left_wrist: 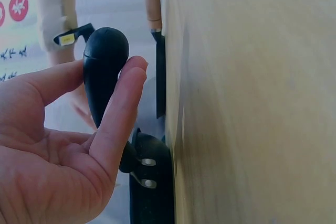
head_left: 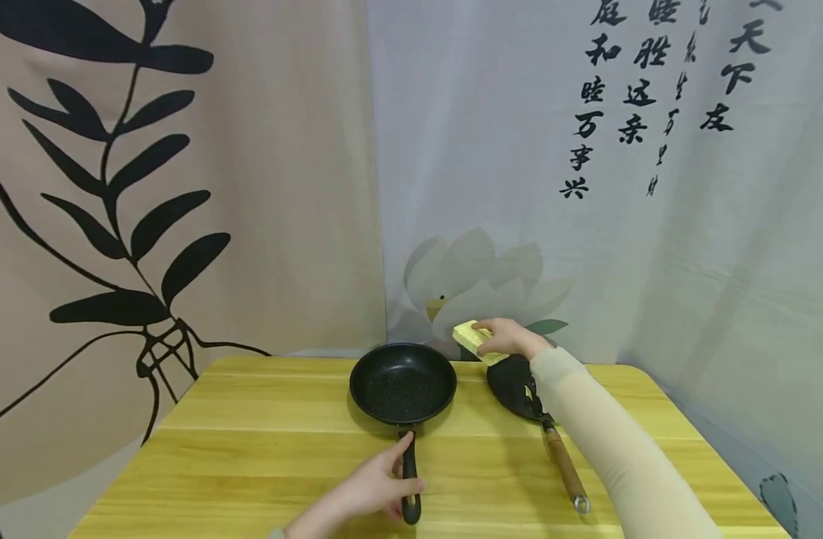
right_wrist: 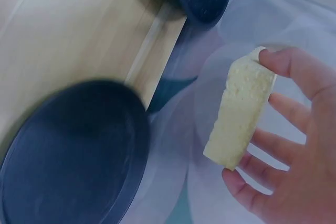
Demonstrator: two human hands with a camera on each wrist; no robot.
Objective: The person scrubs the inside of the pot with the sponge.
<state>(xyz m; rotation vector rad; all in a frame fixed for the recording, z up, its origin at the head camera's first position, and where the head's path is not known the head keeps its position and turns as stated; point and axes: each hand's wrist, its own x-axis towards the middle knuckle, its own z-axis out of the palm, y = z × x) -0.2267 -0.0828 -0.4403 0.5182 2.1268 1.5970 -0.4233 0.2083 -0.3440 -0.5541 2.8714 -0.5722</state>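
Note:
A black frying pan (head_left: pixel 403 383) sits near the far edge of the wooden table, its handle (left_wrist: pixel 105 72) pointing toward me. My left hand (head_left: pixel 377 486) holds that handle between thumb and fingers. My right hand (right_wrist: pixel 299 135) grips a pale yellow sponge (right_wrist: pixel 239 114) by its two ends, thumb at one end and fingertips at the other. The sponge is raised above the far side of a dark, shallow pan (right_wrist: pixel 79 156), whose wooden handle (head_left: pixel 565 460) points toward me. My right hand and sleeve cover part of this second pan in the head view.
Both pans rest on the wooden table (head_left: pixel 263 442), the wooden-handled one to the right. Behind the table's far edge hangs a printed cloth (head_left: pixel 303 187) with dark leaves, a pale flower and black writing.

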